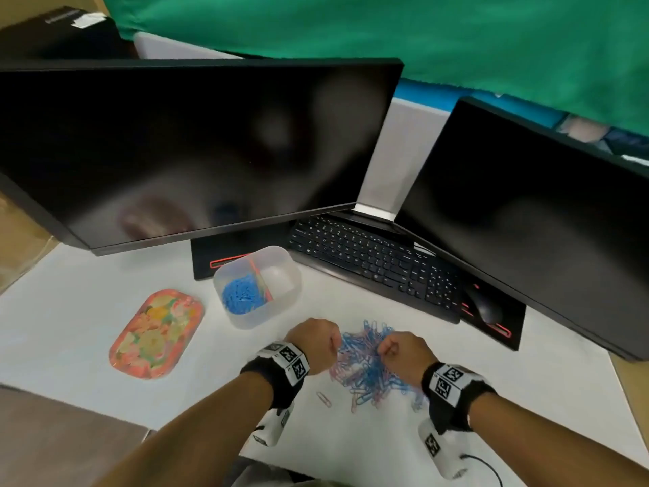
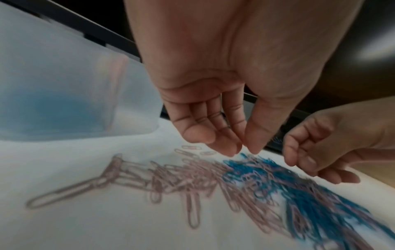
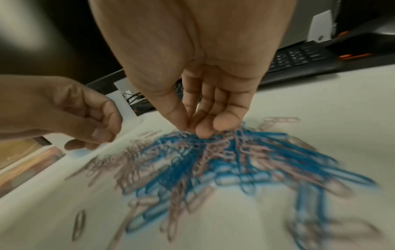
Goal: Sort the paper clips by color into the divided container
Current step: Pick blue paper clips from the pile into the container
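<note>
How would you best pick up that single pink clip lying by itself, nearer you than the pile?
Probably from straight above, pinching across the two long sides of the lone pink paper clip. It lies flat on the white desk, apart from the mixed pile, so nothing should tangle with it.

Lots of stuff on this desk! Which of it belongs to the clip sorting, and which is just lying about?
Part of the job:
- pile of blue and pink paper clips
- divided container, blue clips already in one half
- left hand and right hand, both at the pile

Just lying about:
- floral tray
- keyboard
- two monitors
- mouse
</note>
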Tool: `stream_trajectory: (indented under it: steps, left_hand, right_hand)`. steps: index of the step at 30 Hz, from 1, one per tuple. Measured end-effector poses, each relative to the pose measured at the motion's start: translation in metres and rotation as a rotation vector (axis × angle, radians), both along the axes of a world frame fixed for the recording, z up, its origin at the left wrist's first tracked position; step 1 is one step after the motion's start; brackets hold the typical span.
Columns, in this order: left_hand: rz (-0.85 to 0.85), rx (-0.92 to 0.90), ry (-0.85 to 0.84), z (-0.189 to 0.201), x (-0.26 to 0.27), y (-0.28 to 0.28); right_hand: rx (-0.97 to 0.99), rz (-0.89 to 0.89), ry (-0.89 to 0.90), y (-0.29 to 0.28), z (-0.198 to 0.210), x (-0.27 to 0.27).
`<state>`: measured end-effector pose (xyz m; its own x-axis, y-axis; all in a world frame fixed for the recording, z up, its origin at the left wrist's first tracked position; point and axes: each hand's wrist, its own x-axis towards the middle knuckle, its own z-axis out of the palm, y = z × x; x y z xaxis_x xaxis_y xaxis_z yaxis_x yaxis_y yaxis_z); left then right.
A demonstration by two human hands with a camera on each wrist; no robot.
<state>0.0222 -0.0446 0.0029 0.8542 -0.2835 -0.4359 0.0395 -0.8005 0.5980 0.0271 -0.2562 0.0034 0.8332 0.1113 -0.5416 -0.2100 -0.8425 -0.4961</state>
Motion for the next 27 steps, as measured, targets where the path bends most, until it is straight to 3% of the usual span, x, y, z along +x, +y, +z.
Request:
stream_trajectory:
  steps: [12,15,18,20,27]
  left_hand:
    - [-0.184,0.012,-0.074,-0.029,-0.013,-0.052]
    - [-0.239,0.029,-0.074,-0.035,-0.017,-0.056]
    - [-0.276,0.094,-0.134,-0.037,-0.019,-0.050]
    - [-0.273,0.121,-0.174,-0.037,-0.018,-0.043]
    - [-0.167,0.202,-0.160,-0.034,-0.011,-0.029]
  right_hand:
    - [0.046,-0.126,-0.143,-0.052,-0.025,-0.053]
    - [-0.101,0.144,-0.265,-0.064,-0.028,-0.063]
    - [-0.126,0.475,-0.362,-0.060,-0.032,-0.069]
    - [-0.142,0.598,-0.393,-0.056,-0.040,-0.071]
    - [-0.202,0.522,-0.370,-0.076,-0.042,-0.064]
